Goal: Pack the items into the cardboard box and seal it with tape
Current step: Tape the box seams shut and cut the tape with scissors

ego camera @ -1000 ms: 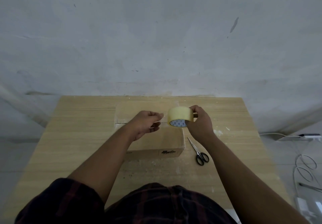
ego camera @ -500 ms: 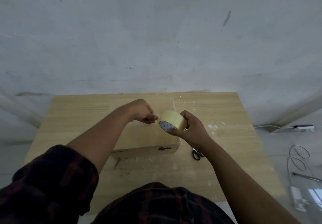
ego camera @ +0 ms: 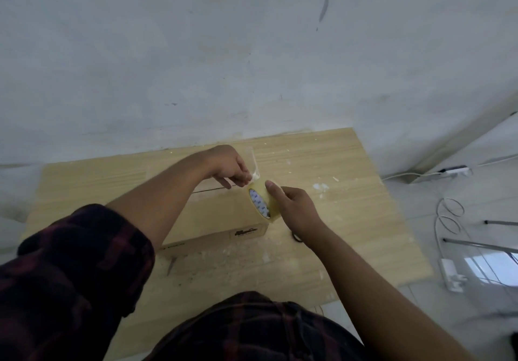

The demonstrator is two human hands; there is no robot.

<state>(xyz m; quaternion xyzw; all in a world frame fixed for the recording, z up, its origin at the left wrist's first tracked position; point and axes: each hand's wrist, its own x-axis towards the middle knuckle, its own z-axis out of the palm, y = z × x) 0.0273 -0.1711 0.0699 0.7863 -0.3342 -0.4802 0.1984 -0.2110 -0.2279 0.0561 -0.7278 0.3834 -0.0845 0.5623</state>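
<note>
Tape roll [ego camera: 262, 202] now tilted; left hand [ego camera: 228, 165] has drawn clear strip [ego camera: 254, 161] upward.

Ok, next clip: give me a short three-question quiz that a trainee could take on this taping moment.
1. True or false: the flaps of the cardboard box lie shut.
2. What does the right hand hold? A) scissors B) the tape roll C) a cable
3. In a few words: what does the left hand pinch?

Key: 1 true. 2 B. 3 the free end of the tape strip, pulled up off the roll.
</note>
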